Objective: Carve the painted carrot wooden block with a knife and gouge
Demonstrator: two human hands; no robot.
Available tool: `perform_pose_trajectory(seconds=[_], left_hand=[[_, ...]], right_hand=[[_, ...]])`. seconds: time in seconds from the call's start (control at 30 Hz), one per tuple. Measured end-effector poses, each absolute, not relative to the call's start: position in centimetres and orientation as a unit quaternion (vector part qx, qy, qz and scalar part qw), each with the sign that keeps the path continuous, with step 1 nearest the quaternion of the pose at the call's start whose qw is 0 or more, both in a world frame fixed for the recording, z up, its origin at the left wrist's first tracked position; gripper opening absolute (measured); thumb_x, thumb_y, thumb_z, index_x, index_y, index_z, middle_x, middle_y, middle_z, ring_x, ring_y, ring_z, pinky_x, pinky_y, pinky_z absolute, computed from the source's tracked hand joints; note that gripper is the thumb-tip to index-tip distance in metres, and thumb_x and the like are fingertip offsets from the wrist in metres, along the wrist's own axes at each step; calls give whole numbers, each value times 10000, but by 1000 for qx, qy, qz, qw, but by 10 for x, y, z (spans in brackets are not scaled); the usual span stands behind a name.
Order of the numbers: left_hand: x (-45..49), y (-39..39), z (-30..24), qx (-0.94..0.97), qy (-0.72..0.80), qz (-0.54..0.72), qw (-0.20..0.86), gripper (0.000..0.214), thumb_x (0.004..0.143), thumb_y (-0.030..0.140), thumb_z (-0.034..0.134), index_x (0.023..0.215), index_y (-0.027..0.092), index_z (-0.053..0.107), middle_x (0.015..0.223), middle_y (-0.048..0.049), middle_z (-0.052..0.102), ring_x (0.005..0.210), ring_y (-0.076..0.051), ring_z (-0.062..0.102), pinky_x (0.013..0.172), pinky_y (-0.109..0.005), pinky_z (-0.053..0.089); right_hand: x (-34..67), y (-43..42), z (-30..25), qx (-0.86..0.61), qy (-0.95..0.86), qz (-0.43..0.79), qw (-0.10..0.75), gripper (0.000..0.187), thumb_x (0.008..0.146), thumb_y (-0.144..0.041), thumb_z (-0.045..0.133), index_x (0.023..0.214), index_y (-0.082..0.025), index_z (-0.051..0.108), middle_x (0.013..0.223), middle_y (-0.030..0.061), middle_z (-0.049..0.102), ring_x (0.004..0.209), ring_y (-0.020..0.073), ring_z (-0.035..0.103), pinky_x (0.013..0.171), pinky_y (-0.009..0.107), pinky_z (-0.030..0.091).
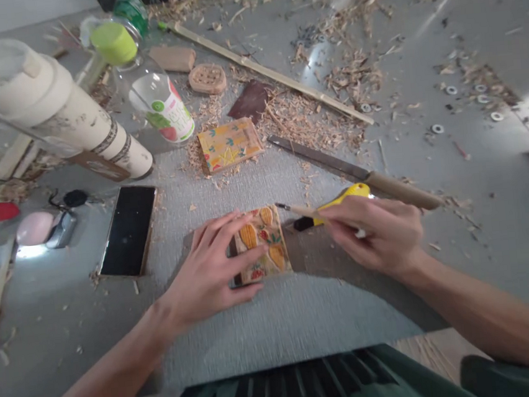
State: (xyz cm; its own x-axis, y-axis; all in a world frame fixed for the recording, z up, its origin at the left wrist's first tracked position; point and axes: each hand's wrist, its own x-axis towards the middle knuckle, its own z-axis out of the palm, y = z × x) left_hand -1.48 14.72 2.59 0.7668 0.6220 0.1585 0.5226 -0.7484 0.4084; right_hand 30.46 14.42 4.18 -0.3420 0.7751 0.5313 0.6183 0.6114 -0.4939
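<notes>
Right now the left hand [210,269] lies over a small painted block [264,242] near the middle of the grey worktop [277,328]. Its fingers [218,226] are spread across the block's left half and the thumb curls against the near edge, pinning it flat. The right hand [375,231] pinches a thin tool [296,210] between thumb and bunched fingers. The dark tip points at the block's upper right corner, just beside it; I cannot tell whether they touch. A yellow-handled tool [346,195] lies under that hand.

I judge the block light, stiff and wooden, with a painted fruit pattern that could scuff. On this mat it should not slide much, yet a sideways push from the tip could turn it. I would hold it by its bare edges, keeping pressure off the decorated face.

A second painted block [229,144] sits farther away among wood shavings [304,120], with a long wooden-handled blade [336,165] to its right and a phone [128,230] to the left.
</notes>
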Motion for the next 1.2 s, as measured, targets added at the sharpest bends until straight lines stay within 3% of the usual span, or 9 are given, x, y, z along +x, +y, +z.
perform_pose_trajectory(seconds=[0.27,0.37,0.47,0.63,0.8,0.9,1.03,1.13,1.2], left_hand=[[-9,150,23,931,283,179,149,400,960,402,779,1314,241,681,1619,-204,483,1534,-414,455,1191,-611,414],[-9,149,22,922,314,180,141,604,928,432,793,1455,251,561,1629,-214,461,1577,-438,382,1208,-638,378],[-7,151,22,905,363,152,161,875,847,524,841,1571,255,429,1612,-220,457,1543,-453,397,1206,-650,360],[-5,158,26,906,354,139,185,973,820,609,853,1597,261,382,1536,-176,569,1457,-392,505,1239,-600,312],[-13,180,35,914,319,70,241,1080,846,470,846,1710,318,217,1737,-167,376,1637,-405,280,1285,-626,278],[-17,194,46,913,315,52,256,999,841,448,840,1683,378,305,1786,-121,284,1652,-433,223,1292,-675,259],[-7,177,57,855,454,144,207,690,988,458,698,1598,278,430,1587,-147,486,1500,-391,445,1249,-623,366],[8,148,55,834,514,130,154,894,849,585,830,1570,242,426,1478,-182,547,1414,-474,491,1155,-716,398],[13,136,48,843,501,118,157,890,819,552,872,1539,250,446,1421,-178,592,1356,-455,544,1138,-694,409]], right_hand=[[303,150,34,-486,-743,218,406,143,1023,-226,648,1129,-267,735,760,-28,768,600,134,687,582,284,515],[305,151,44,-513,-688,283,429,40,961,-277,738,967,-247,763,741,-21,744,586,131,638,548,283,475],[305,156,57,-516,-613,370,471,94,897,-309,815,865,-227,782,706,-19,690,565,116,558,499,272,407],[295,172,76,-461,-541,511,484,118,816,-285,888,847,-215,798,676,-33,627,551,90,471,486,255,354],[275,187,85,-354,-559,605,443,131,868,-303,858,794,-222,787,752,-24,636,621,97,488,563,264,413],[258,192,85,-279,-575,644,420,219,976,-319,763,785,-212,746,827,1,638,758,129,571,700,288,477],[235,193,81,-235,-496,694,466,250,970,-342,784,812,-219,634,802,-25,579,680,107,493,642,261,411],[224,192,78,-260,-451,724,452,364,988,-516,742,814,-223,617,696,-52,439,619,116,367,597,263,371],[221,191,76,-277,-443,744,416,526,989,-695,649,755,-230,567,671,-53,373,599,127,308,565,279,351]])
